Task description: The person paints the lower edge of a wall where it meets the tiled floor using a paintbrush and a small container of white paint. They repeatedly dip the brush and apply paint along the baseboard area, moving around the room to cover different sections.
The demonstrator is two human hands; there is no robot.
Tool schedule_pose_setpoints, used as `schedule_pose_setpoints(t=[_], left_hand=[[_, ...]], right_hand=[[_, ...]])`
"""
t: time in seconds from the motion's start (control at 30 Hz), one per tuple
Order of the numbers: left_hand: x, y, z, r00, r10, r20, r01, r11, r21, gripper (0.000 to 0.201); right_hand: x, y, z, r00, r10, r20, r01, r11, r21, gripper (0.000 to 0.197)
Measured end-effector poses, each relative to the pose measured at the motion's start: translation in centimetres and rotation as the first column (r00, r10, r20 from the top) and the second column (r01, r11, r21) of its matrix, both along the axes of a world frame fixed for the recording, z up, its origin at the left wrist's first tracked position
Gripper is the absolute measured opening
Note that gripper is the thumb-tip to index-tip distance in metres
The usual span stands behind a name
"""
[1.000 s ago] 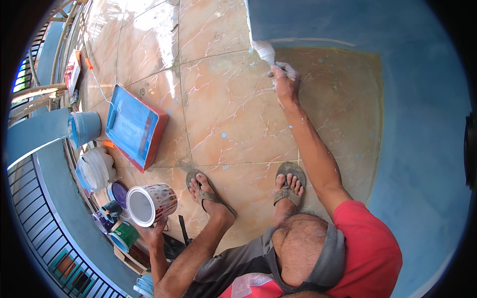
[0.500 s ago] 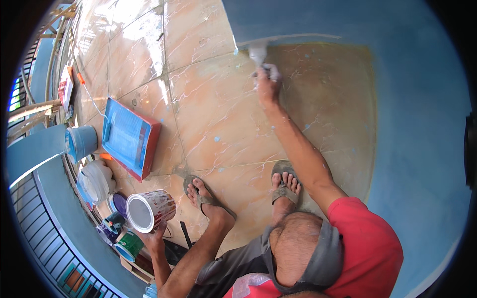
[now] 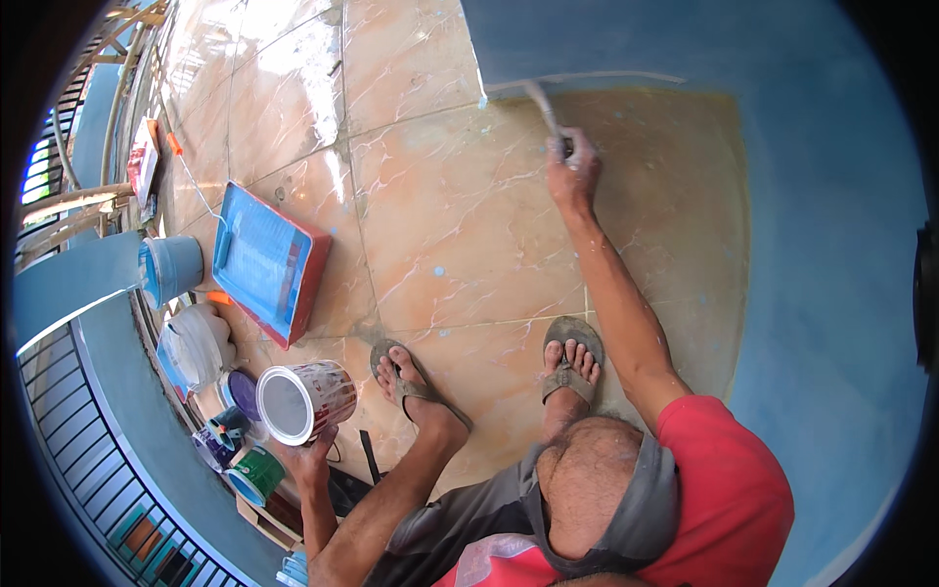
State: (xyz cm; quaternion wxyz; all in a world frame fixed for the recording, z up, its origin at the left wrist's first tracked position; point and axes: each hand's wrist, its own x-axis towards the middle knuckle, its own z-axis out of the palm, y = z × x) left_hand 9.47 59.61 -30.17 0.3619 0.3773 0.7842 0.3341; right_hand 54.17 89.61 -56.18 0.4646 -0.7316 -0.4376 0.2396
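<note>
We see left hand (image 3: 311, 458) low at left, fingers wrapped under paint can (image 3: 305, 399), can tipped on side, mouth toward railing. Right hand (image 3: 572, 166) far forward, fingers closed on brush (image 3: 544, 110). Brush long axis runs from fist up-left, its end at blue wall (image 3: 831, 293) bottom edge.

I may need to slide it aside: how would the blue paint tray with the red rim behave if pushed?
The blue paint tray with the red rim looks wide and shallow, so it should slide on the glossy floor tiles, not tip. Any wet paint inside could slosh.
</note>
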Motion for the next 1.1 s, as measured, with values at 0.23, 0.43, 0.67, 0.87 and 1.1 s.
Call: schedule_pose_setpoints(t=[0.23, 0.43, 0.67, 0.87, 1.1], left_hand=[[0.4, 0.6, -0.1, 0.999, -0.014, 0.037, 0.013, 1.0, 0.022, 0.086], [1.1, 1.7, 0.5, 0.999, -0.045, 0.025, 0.044, 0.999, 0.023, 0.086], [0.2, 1.3, -0.3, 0.993, -0.083, -0.081, 0.088, 0.994, 0.058, 0.086], [-0.5, -0.1, -0.2, 0.999, -0.036, -0.033, 0.035, 0.999, -0.031, 0.085], [0.5, 1.1, 0.0, 0.999, -0.045, -0.026, 0.045, 0.999, -0.029, 0.087]], right_hand=[[3.5, 2.1, -2.5, 0.923, -0.365, -0.12, 0.379, 0.918, 0.12, 0.025], [-7.5, 2.2, -1.9, 0.945, -0.052, -0.324, 0.068, 0.997, 0.038, 0.02], [0.7, 1.3, -1.7, 0.922, 0.1, -0.375, -0.115, 0.993, -0.016, 0.017], [11.6, 2.4, -3.4, 0.797, -0.295, -0.527, 0.347, 0.938, -0.001, 0.021], [-2.3, 3.2, -4.2, 0.9, -0.209, -0.383, 0.222, 0.975, -0.011, 0.02]])
